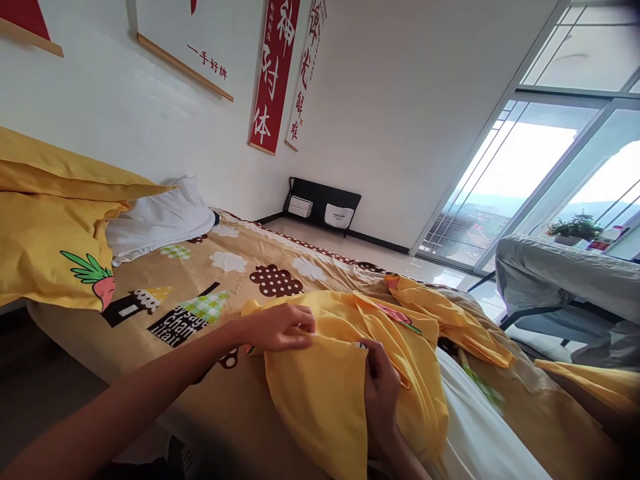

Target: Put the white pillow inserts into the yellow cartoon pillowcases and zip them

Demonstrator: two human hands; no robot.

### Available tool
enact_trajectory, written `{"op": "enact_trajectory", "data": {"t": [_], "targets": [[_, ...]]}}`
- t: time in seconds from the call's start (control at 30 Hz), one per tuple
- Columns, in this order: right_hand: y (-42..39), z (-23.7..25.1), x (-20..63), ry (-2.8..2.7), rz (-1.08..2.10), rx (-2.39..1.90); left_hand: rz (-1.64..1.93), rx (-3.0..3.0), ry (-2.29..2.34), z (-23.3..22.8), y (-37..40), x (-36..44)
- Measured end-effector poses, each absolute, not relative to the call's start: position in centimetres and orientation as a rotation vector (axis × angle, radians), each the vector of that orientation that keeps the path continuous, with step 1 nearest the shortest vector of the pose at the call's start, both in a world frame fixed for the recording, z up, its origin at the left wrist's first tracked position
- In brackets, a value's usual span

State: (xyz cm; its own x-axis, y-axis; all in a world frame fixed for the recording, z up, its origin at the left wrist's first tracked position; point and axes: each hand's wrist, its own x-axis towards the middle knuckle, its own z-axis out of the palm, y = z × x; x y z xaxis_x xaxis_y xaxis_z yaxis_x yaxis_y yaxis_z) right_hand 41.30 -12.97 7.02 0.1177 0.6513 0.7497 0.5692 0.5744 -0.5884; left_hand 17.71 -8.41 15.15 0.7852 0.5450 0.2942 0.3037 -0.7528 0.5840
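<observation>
A yellow fabric cover with a pink-and-green print lies bunched on the bed in front of me, part of it hanging toward me. My left hand pinches its upper edge between thumb and fingers. At the right end of that same edge, my right hand has its fingers closed on the corner, where a small white bit shows. Smooth white cloth stretches out from beneath the cover on the right. More yellow fabric trails farther back on the bed.
The bed wears a brown patterned sheet. Yellow pillows and a white pillow sit at the left by the wall. A grey-covered table with a potted plant stands right, near glass doors. A black rack is behind.
</observation>
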Motion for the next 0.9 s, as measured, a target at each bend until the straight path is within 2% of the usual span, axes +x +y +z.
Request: {"op": "enact_trajectory", "data": {"t": [0.1, 0.37, 0.47, 0.6, 0.73, 0.83, 0.9], "targets": [[-12.7, 7.6, 41.2, -1.556, 0.217, -1.020, 0.719, 2.396, 0.643, 15.0, -8.2, 17.7], [-13.1, 7.5, 40.6, -1.741, 0.144, -0.912, 1.119, 2.118, 0.871, 15.0, -8.8, 19.5], [-12.9, 6.9, 40.5, -1.730, 0.162, -1.001, 1.081, 2.081, 0.865, 14.9, -8.1, 19.8], [-12.6, 6.8, 40.5, -1.689, 0.142, -1.099, 0.743, 2.168, 0.773, 14.0, -6.0, 18.9], [-12.0, 7.4, 40.6, -1.538, 0.197, -1.237, 0.612, 2.398, 0.784, 12.3, -4.7, 18.3], [-11.2, 8.1, 40.8, -1.521, 0.280, -1.308, 0.710, 2.607, 0.965, 11.0, -5.1, 18.5], [-10.7, 8.4, 41.2, -1.529, 0.345, -1.335, 0.991, 2.785, 1.110, 10.2, -5.9, 18.7]]}}
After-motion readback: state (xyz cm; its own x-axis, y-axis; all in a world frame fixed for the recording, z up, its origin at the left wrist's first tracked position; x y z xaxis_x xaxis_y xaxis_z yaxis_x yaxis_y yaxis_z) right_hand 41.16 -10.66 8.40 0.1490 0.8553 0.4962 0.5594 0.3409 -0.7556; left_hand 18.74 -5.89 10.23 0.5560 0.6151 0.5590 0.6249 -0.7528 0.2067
